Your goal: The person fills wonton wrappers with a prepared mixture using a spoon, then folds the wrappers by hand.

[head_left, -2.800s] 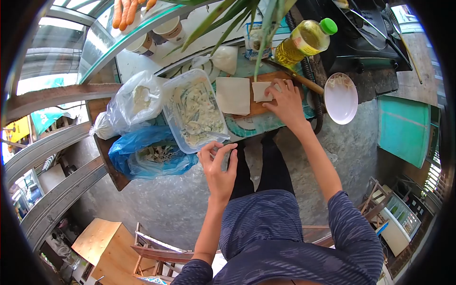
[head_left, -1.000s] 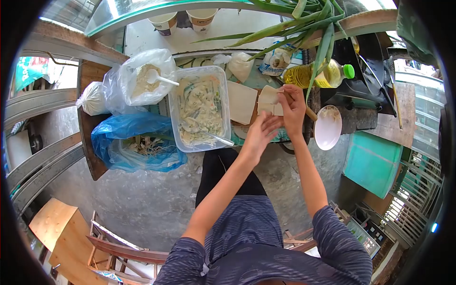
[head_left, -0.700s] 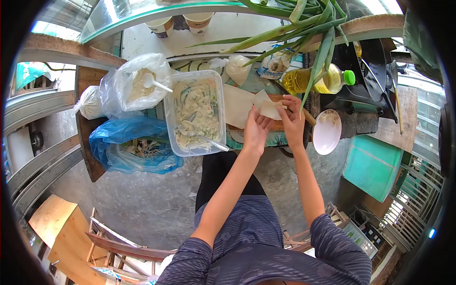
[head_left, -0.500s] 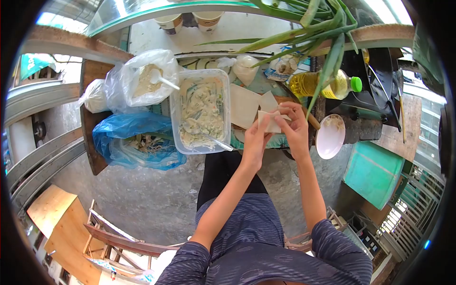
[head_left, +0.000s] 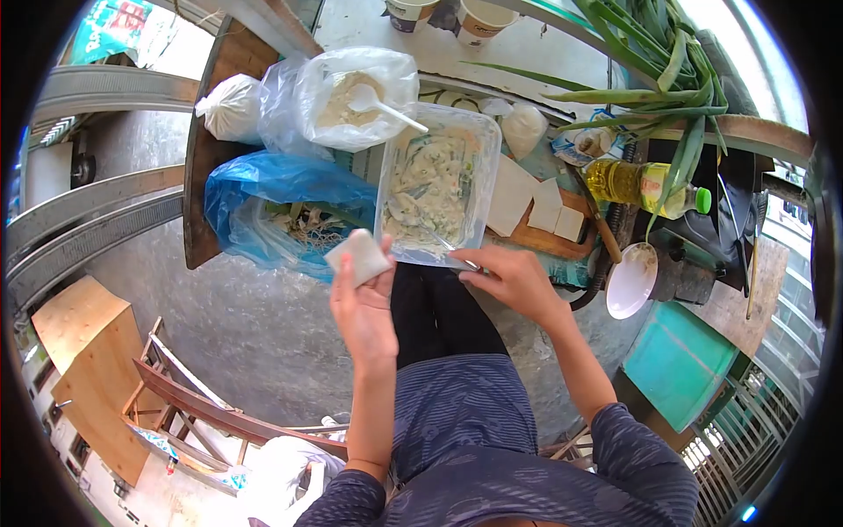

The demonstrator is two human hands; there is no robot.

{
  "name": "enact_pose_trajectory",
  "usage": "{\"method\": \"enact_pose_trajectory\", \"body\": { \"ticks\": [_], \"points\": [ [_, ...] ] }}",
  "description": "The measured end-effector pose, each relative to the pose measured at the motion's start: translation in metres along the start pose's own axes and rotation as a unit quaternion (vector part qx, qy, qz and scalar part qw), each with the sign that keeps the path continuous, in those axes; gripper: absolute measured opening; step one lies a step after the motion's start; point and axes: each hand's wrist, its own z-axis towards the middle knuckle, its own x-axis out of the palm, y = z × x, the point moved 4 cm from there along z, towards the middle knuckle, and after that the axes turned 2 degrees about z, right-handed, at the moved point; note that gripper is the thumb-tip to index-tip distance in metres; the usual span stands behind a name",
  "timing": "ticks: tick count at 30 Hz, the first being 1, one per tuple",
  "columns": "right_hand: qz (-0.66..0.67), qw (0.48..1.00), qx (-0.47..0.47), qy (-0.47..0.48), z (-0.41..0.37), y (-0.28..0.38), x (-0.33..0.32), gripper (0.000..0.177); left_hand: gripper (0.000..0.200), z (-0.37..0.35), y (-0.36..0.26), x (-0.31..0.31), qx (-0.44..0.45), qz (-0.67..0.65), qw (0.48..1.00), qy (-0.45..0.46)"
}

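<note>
My left hand is raised off the table with a small square white wrapper lying on its fingers. My right hand grips the handle of a spoon whose bowl lies in the filling. The clear plastic tub holds a pale mix with green bits. On the wooden board to the right lie more white wrappers, one large and two small.
A blue bag with scraps lies left of the tub. Behind it stand a clear bag of flour with a white spoon and a tied white bag. An oil bottle, a white bowl, paper cups and green leaves are at the right.
Both hands left the board. My left hand carried one wrapper away to the near left, and my right hand moved to the tub and took the spoon handle.
</note>
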Motion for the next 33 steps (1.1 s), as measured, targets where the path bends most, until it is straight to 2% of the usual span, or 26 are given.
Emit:
{"method": "enact_pose_trajectory", "body": {
  "ticks": [3,6,7,10,13,16,19,25,28,31,33],
  "points": [
    [0.095,0.993,0.022,-0.06,0.01,0.001,0.0,0.026,0.043,0.003,-0.02,-0.013,0.051,0.01,0.998,-0.038],
    [0.206,0.959,0.12,-0.155,0.024,0.006,0.001,0.019,0.045,0.004,-0.023,-0.02,0.051,0.024,0.998,-0.033],
    [0.274,0.941,0.117,-0.158,0.032,0.002,0.006,0.02,0.045,0.004,-0.021,-0.021,0.046,0.027,0.998,-0.025],
    [0.32,0.915,0.129,-0.21,0.051,0.014,0.01,0.019,0.045,0.006,-0.013,-0.015,0.02,0.019,1.0,0.007],
    [0.11,0.958,0.053,-0.259,0.05,0.019,-0.005,0.016,0.044,0.008,-0.01,-0.01,-0.01,-0.01,0.999,0.03],
    [-0.002,0.938,-0.009,-0.347,0.045,0.018,-0.029,0.015,0.043,0.006,-0.008,-0.007,-0.026,-0.01,0.999,0.044],
    [-0.101,0.919,-0.065,-0.376,0.05,0.01,-0.037,0.013,0.041,0.008,-0.007,-0.007,-0.036,0.009,0.998,0.052],
    [-0.081,0.941,-0.068,-0.321,0.036,0.015,0.004,0.01,0.04,0.012,-0.012,-0.01,-0.033,0.036,0.997,0.055],
    [-0.06,0.948,-0.032,-0.31,0.031,0.017,0.02,0.012,0.037,0.014,-0.014,-0.012,-0.026,0.03,0.998,0.043],
    [0.033,0.94,0.034,-0.338,0.029,0.007,0.027,0.016,0.032,0.016,-0.011,-0.019,-0.029,0.008,0.999,0.031],
    [0.206,0.901,0.078,-0.374,0.025,-0.004,0.026,0.021,0.029,0.018,-0.013,-0.02,-0.03,0.004,0.999,0.022]
  ]
}}
